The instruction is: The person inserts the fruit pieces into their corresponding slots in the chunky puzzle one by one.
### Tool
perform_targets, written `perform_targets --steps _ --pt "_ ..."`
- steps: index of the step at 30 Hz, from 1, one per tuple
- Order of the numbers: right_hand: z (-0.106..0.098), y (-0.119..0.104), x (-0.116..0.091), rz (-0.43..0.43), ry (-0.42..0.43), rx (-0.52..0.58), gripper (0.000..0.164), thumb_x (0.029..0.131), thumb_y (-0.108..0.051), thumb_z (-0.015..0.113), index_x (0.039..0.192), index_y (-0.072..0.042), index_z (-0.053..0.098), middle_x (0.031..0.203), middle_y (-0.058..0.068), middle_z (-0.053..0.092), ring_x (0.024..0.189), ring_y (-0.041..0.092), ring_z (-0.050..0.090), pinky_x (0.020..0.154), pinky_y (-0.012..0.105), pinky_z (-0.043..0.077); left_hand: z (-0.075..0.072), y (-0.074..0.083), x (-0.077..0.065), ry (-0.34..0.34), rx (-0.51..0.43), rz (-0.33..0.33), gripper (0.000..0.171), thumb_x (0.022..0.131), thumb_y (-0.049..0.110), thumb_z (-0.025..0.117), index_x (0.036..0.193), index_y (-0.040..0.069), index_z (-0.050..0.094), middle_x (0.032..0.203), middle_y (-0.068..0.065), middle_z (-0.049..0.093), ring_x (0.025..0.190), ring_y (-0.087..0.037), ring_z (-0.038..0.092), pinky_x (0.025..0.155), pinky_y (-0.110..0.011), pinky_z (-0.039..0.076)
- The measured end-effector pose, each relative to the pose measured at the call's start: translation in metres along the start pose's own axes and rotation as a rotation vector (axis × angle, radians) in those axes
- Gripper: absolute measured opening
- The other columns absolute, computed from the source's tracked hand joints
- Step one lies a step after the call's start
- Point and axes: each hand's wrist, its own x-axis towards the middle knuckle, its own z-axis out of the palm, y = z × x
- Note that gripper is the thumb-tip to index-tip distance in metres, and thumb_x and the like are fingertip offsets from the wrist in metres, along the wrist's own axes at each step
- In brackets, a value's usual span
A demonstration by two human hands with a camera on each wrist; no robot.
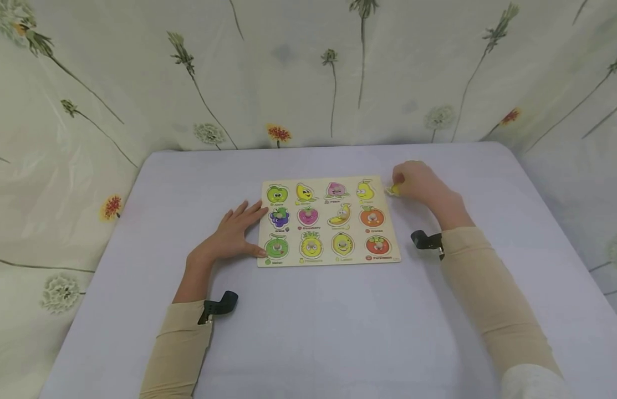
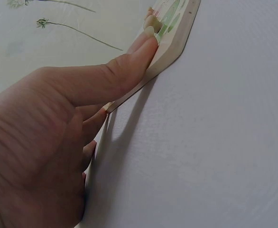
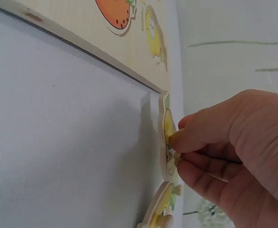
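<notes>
A wooden fruit puzzle board (image 1: 323, 261) lies on the table, with rows of fruit pictures and pieces. My left hand (image 1: 233, 231) rests at its left edge with fingers spread, the thumb over the corner by the melon. In the left wrist view, the thumb (image 2: 129, 66) presses on the board's rim. Beyond the board's upper right corner, my right hand (image 1: 422, 182) pinches a yellow fruit puzzle piece (image 3: 166, 128) with thumb and fingertips. Which fruit it shows is unclear. Another yellow puzzle piece (image 3: 160, 206) with a wooden knob lies close beside it, hidden by the hand from above.
A white cloth covers the table (image 1: 333, 327). Behind it hangs a flower-printed curtain (image 1: 288, 66). Black wrist cameras (image 1: 222, 303) are strapped at both sleeves.
</notes>
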Motion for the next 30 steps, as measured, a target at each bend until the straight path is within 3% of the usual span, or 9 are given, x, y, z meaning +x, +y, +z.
perform_targets --steps 18,30 --pt "0.000 -0.007 -0.001 -0.008 -0.009 0.007 0.020 0.094 -0.009 0.054 0.109 -0.002 0.066 0.106 0.018 0.063 0.095 0.031 0.052 0.085 0.045 0.048 0.001 -0.001 0.001 0.005 0.003 -0.005 0.111 0.069 0.048 0.085 0.159 0.024 0.025 0.169 0.004 0.011 0.157 -0.030 -0.004 0.126 -0.056 -0.002" --pt "0.002 -0.013 0.003 -0.082 0.035 0.002 0.020 0.091 -0.009 0.055 0.106 0.000 0.066 0.098 0.018 0.064 0.089 0.030 0.053 0.078 0.042 0.046 0.000 0.002 0.000 0.006 -0.012 -0.010 0.111 0.068 0.047 0.086 0.159 0.023 0.026 0.169 0.004 0.012 0.157 -0.030 -0.003 0.126 -0.056 -0.003"
